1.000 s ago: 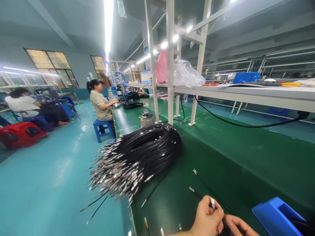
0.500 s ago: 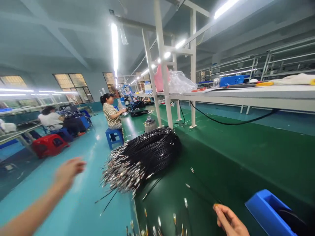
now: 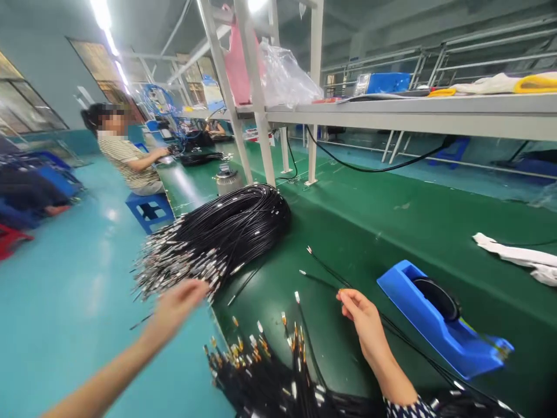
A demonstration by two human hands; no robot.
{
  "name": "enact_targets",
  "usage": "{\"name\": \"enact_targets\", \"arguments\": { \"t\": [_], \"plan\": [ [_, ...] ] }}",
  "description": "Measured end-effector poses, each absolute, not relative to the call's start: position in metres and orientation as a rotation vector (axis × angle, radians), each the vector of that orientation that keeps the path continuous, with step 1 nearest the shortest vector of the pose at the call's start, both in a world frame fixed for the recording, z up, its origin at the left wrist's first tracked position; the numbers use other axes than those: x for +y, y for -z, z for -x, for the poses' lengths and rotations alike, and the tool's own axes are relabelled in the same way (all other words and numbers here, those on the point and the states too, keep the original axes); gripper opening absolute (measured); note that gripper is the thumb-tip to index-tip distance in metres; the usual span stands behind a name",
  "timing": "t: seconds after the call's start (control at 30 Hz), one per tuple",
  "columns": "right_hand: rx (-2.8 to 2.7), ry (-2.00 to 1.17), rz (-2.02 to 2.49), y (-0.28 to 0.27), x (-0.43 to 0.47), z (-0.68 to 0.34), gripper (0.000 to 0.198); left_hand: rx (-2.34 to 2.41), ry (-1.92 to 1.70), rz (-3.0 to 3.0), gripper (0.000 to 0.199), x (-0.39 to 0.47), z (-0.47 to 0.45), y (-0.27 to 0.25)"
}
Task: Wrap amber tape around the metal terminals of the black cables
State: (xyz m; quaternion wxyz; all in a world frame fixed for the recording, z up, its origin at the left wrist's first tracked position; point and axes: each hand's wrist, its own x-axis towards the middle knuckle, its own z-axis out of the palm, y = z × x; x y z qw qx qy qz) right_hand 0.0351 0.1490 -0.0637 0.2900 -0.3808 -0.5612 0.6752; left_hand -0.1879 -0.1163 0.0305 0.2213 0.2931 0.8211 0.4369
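A large looped bundle of thin black cables (image 3: 252, 220) lies on the green bench, its silver-tipped ends fanned toward the bench edge. My left hand (image 3: 180, 302) reaches to those ends, blurred, so I cannot make out whether its fingers grip one. My right hand (image 3: 359, 313) pinches the end of a thin black cable over the bench; a small orange tip shows at the fingertips. Beside it, loose cable ends (image 3: 324, 267) lie on the bench. Below, between the hands, stands a second pile of black cables (image 3: 256, 377) with orange and silver tips.
A blue tape dispenser (image 3: 435, 325) with a black roll sits to the right. White cloth (image 3: 509, 252) lies farther right. Behind the bundle are a grey metal object (image 3: 228, 180) and white shelf posts (image 3: 263, 145). A co-worker (image 3: 130, 157) sits on a blue stool at the far left.
The view has tilted down and turned right. My left hand has moved from over the floor to the bundle's silver ends. My right hand stays pinched near the loose ends.
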Motion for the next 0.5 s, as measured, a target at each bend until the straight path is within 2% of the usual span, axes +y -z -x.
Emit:
{"name": "enact_targets", "arguments": {
  "t": [0.07, 0.17, 0.23, 0.5],
  "plan": [
    [-1.519, -1.753, 1.020, 0.063, 0.150, -0.038, 0.042, 2.168, -1.132, -0.950, 0.022, -0.086, 0.171, -0.012],
    [-1.555, -1.677, 1.001, 0.064, 0.152, -0.042, 0.045, 2.102, -1.126, -1.079, 0.027, -0.032, 0.139, 0.012],
    [-1.602, -1.645, 1.003, 0.069, 0.156, -0.042, 0.047, 2.043, -1.113, -1.103, 0.020, -0.004, 0.126, 0.022],
    [-1.657, -1.646, 0.926, 0.081, 0.168, -0.044, 0.052, 1.613, -1.256, -0.981, 0.024, 0.035, 0.100, 0.012]
  ]
}}
